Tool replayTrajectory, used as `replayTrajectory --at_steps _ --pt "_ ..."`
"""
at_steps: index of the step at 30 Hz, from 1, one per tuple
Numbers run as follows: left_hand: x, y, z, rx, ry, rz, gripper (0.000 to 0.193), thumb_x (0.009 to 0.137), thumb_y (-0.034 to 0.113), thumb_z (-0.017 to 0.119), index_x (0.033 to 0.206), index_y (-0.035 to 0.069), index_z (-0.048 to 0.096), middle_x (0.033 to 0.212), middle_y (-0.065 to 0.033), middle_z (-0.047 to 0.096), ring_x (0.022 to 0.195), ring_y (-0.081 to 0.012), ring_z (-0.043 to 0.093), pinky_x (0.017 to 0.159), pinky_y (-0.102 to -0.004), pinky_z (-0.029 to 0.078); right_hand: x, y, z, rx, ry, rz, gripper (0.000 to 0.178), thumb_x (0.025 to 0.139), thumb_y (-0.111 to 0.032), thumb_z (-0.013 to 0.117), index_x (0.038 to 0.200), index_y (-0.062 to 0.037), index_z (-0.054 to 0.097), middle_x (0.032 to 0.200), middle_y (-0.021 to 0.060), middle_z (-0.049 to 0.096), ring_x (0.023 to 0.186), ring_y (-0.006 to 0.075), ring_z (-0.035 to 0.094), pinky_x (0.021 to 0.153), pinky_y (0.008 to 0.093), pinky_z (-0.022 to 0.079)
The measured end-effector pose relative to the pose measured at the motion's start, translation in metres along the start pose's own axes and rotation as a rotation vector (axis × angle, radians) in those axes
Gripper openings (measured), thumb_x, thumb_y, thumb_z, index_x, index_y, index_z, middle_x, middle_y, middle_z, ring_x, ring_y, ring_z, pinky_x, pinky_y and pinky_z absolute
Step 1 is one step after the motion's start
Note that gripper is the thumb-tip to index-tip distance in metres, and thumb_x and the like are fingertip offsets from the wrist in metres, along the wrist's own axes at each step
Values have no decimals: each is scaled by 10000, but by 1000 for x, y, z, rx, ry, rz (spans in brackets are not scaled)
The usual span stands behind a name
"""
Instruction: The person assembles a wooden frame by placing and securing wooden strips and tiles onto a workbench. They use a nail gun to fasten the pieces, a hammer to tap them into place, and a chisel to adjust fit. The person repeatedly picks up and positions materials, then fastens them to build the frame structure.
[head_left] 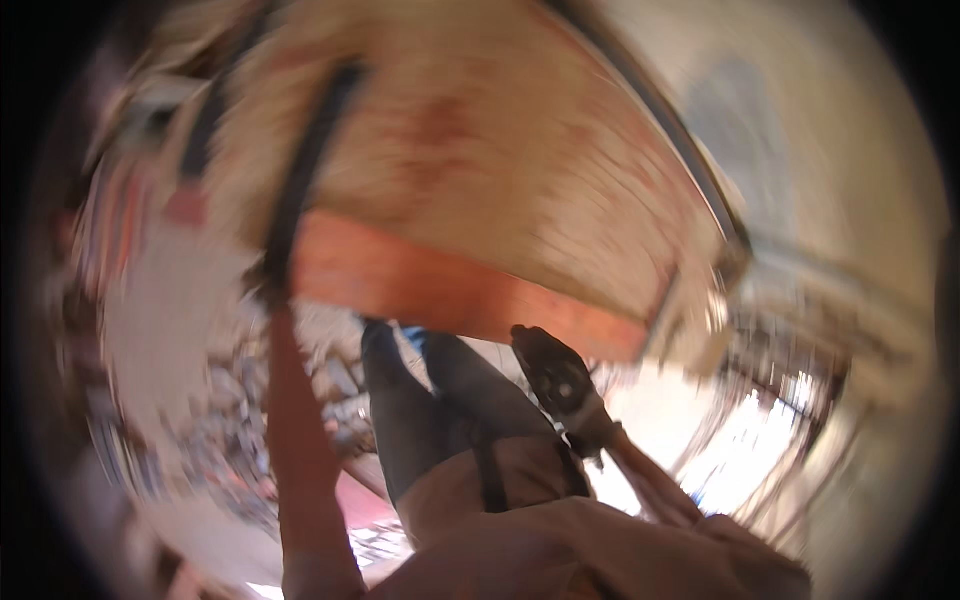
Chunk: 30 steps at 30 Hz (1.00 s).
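A large tan wooden panel (450,160) with reddish smears tilts up before me, blurred by motion. An orange-red board (430,275) runs along its near edge. My left hand (266,280), dark and smeared, is at the lower end of a black bar (315,150) beside the panel's left corner. Its fingers cannot be made out. My right hand (560,380) looks covered in black, perhaps a glove, and its tip meets the orange-red board's lower edge. Whether it grips the board is unclear.
A second dark bar (215,120) stands farther left. Scattered rubble-like pieces (235,420) cover the ground at lower left. A pale wall (800,130) rises at the right, with a dark-edged strip (690,150) along the panel's right side. Bright light falls at lower right.
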<state>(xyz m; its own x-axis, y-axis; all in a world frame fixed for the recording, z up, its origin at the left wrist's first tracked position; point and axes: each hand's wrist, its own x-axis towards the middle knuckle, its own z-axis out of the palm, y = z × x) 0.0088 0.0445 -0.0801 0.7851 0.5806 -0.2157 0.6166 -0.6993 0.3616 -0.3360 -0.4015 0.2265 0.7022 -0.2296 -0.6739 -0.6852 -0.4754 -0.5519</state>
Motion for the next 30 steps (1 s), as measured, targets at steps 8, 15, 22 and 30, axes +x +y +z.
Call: replayTrajectory --at_steps 8,15,22,30 --pt "-77 20 -30 9 203 270 477 1031 315 466 1284 -12 706 1203 -227 734 1033 -399 717 917 -484 552 -210 177 -44 6 566 559 393 861 -331 790 1116 -41 715 1017 228 767 1009 415 739 855 482 580" --pt "-345 33 -4 101 180 402 489 1029 335 477 1308 -10 682 1232 -234 708 1067 -409 689 942 -493 530 -167 482 -208 -205 728 1023 395 938 -367 685 1130 -22 685 1087 305 741 1108 490 702 931 540 565" --pt "-498 127 87 262 124 303 504 1027 356 488 1332 -7 659 1262 -242 681 1101 -419 661 967 -503 509 -123 689 -423 -458 798 996 357 965 -235 591 1218 14 625 1166 304 735 1141 464 706 979 529 562" --pt "-521 158 92 396 187 343 526 1024 379 501 1359 -5 632 1295 -250 651 1139 -430 629 995 -513 485 -55 753 -404 -499 899 928 643 979 -471 633 1517 -154 479 1405 326 598 1242 503 617 1049 554 505"
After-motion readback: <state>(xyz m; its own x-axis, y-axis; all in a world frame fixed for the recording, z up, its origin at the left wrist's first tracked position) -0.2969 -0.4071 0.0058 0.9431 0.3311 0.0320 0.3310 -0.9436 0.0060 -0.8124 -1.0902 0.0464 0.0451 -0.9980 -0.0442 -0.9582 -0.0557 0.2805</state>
